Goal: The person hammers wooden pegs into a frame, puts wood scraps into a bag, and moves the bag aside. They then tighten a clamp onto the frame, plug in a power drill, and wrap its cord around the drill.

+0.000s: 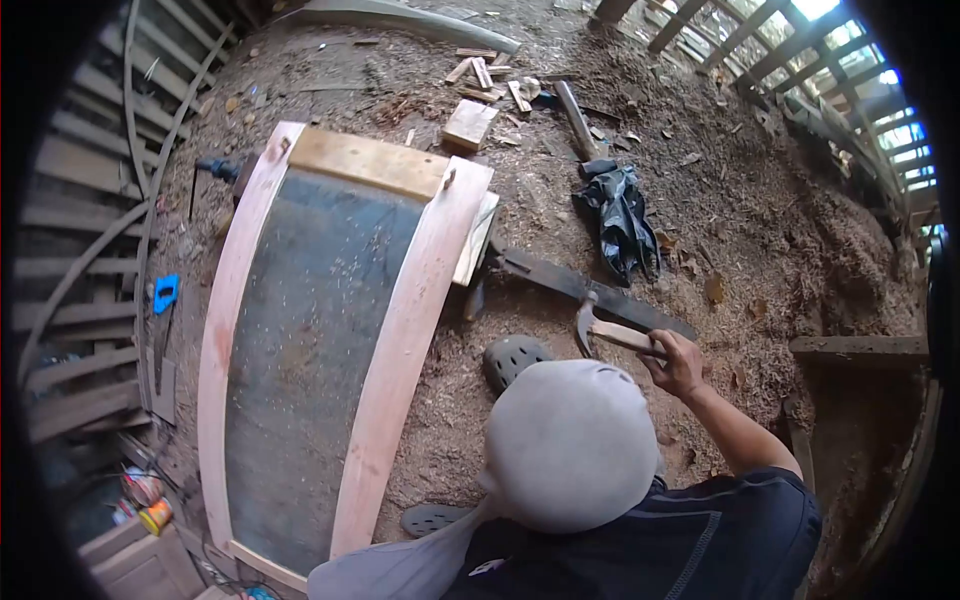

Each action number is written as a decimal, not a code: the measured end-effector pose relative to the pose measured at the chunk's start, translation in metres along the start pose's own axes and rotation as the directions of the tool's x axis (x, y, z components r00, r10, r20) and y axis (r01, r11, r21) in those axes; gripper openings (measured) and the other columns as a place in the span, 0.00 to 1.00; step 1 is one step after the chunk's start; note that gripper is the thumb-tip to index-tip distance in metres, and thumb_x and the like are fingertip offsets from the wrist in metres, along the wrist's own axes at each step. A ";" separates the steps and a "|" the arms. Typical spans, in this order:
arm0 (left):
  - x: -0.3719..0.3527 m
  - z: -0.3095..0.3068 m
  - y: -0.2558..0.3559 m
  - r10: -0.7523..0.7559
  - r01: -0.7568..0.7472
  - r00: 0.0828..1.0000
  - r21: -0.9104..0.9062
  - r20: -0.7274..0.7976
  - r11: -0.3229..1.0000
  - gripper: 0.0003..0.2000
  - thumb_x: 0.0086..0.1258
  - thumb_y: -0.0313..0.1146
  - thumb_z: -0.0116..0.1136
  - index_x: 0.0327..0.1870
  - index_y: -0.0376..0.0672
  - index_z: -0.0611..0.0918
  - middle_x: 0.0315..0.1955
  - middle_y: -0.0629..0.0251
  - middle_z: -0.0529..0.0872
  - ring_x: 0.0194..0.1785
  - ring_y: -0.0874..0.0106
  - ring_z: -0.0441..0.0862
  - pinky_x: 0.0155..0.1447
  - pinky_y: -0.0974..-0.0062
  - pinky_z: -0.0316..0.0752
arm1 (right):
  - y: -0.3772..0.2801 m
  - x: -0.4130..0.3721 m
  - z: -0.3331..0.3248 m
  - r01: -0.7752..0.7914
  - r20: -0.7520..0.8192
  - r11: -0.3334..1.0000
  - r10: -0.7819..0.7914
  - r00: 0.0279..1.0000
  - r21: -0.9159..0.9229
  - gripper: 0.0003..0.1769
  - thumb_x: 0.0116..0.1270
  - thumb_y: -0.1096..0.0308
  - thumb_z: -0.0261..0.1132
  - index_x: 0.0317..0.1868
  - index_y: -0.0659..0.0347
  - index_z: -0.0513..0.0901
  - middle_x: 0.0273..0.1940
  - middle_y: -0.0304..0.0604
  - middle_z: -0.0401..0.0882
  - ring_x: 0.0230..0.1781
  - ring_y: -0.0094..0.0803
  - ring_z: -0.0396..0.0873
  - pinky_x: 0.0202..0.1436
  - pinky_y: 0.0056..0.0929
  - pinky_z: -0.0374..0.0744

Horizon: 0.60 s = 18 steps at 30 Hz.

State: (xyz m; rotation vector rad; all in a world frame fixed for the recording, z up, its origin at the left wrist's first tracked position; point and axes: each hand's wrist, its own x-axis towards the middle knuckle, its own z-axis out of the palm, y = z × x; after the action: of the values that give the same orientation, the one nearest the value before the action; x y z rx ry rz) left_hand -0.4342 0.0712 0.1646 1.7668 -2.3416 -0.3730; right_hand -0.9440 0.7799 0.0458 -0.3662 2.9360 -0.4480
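My right hand [680, 363] is closed around the wooden handle of a claw hammer [622, 335]. The hammer's metal head reaches over a long dark wooden plank [585, 288] on the ground. My left hand does not show; the grey head covering [570, 445] and the dark shirt [690, 540] fill the lower middle. To the left lies a wooden frame [412, 350] with pale side rails and a greyish see-through panel [315, 350] between them. A block of wood [478, 240] sits beside the frame's right rail, near the plank's far end.
A black plastic bag [620, 220] lies beyond the plank, with a long handle [577, 120] behind it. Wood offcuts [470, 125] are scattered past the frame. A blue-handled saw [164, 293] leans at the left slatted wall. Dark clogs [515, 358] stand on the shavings-covered ground.
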 end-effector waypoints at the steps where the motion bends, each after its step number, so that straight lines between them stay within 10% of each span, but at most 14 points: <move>1: 0.006 -0.005 0.031 0.068 -0.067 0.997 -0.038 0.026 0.997 0.26 0.77 0.46 0.55 0.69 0.38 0.71 0.58 0.45 0.81 0.57 0.67 0.81 0.62 0.74 0.75 | 0.001 0.014 -0.001 0.026 -0.011 0.999 -0.026 1.000 0.022 0.21 0.55 0.63 0.75 0.48 0.56 0.79 0.36 0.50 0.81 0.36 0.52 0.81 0.37 0.43 0.79; 6: 0.010 0.008 0.228 0.202 -0.140 0.972 -0.402 0.116 0.905 0.27 0.79 0.36 0.51 0.74 0.35 0.64 0.69 0.50 0.72 0.72 0.61 0.68 0.75 0.64 0.59 | 0.020 0.045 0.003 0.142 -0.034 0.984 -0.139 0.990 0.103 0.19 0.55 0.61 0.76 0.44 0.55 0.81 0.34 0.46 0.79 0.33 0.49 0.80 0.35 0.43 0.77; 12: -0.035 0.088 0.428 0.395 -0.182 0.883 -0.590 0.254 0.787 0.20 0.74 0.31 0.57 0.64 0.33 0.75 0.57 0.54 0.82 0.64 0.63 0.78 0.70 0.64 0.69 | 0.050 -0.012 0.022 0.014 0.144 0.999 -0.019 0.989 0.035 0.16 0.53 0.64 0.75 0.42 0.52 0.82 0.36 0.42 0.78 0.36 0.44 0.79 0.38 0.41 0.77; 16: -0.081 0.134 0.557 0.749 -0.459 0.614 -0.660 0.249 0.595 0.17 0.70 0.36 0.64 0.54 0.36 0.82 0.50 0.55 0.86 0.57 0.62 0.84 0.65 0.63 0.75 | 0.044 -0.011 0.016 -0.023 0.239 0.999 0.013 0.971 0.038 0.17 0.55 0.66 0.74 0.45 0.54 0.82 0.39 0.44 0.79 0.40 0.45 0.79 0.42 0.41 0.78; 18: -0.103 0.133 0.621 0.928 -0.721 0.341 -0.592 0.151 0.361 0.17 0.67 0.41 0.68 0.50 0.40 0.84 0.47 0.58 0.88 0.54 0.62 0.86 0.61 0.62 0.78 | 0.035 0.000 0.014 -0.035 0.266 0.998 0.022 0.964 0.043 0.17 0.56 0.66 0.73 0.46 0.55 0.81 0.41 0.45 0.79 0.43 0.46 0.79 0.44 0.40 0.78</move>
State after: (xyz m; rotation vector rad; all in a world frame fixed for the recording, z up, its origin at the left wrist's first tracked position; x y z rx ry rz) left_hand -1.0135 0.3435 0.2293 0.0241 -2.7775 -1.0903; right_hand -0.9494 0.8088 0.0221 -0.3480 2.6622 -0.4276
